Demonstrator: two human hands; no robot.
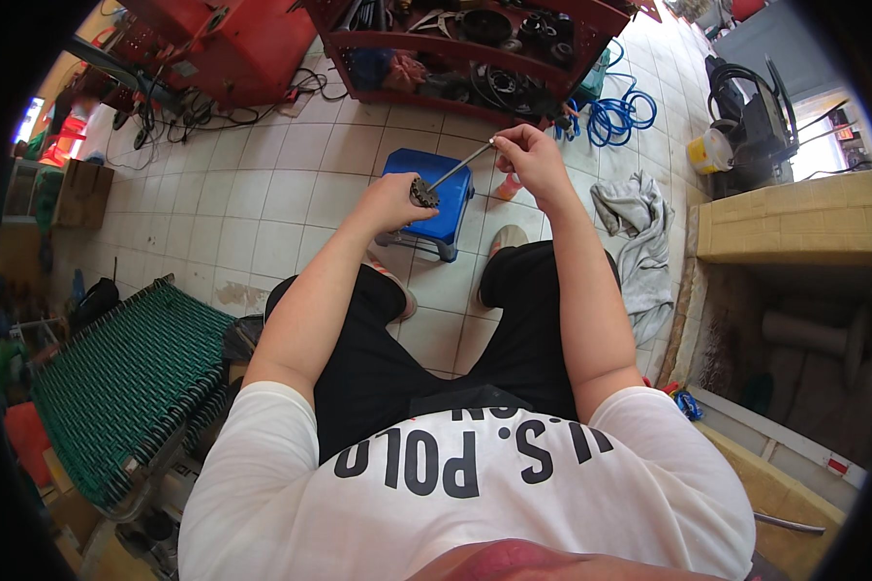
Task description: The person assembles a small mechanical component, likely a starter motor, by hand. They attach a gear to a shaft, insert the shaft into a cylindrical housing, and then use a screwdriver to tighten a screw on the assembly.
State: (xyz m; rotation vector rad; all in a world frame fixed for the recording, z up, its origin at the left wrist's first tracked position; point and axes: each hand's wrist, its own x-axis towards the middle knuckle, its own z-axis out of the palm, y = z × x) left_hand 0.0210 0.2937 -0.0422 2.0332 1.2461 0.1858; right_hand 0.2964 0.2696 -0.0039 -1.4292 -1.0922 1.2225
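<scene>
On my head-camera feed, I see the left hand point(389, 201) curled partly closed around a dark, toothed metal gear point(423, 193) above the blue plastic stool point(443, 223). The right hand point(533, 163) pinches the far end of a thin metal rod point(462, 166); I can't tell whether its near end enters the gear.

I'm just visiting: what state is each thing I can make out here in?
Left hand: closed, gripping
Right hand: pinching
Toothed metal part: gripped
Metal rod: slanted, upper end pinched
Blue stool: upright
Blue hose: loosely coiled
Grey cloth: crumpled
Red shelving unit: loaded with assorted items
</scene>
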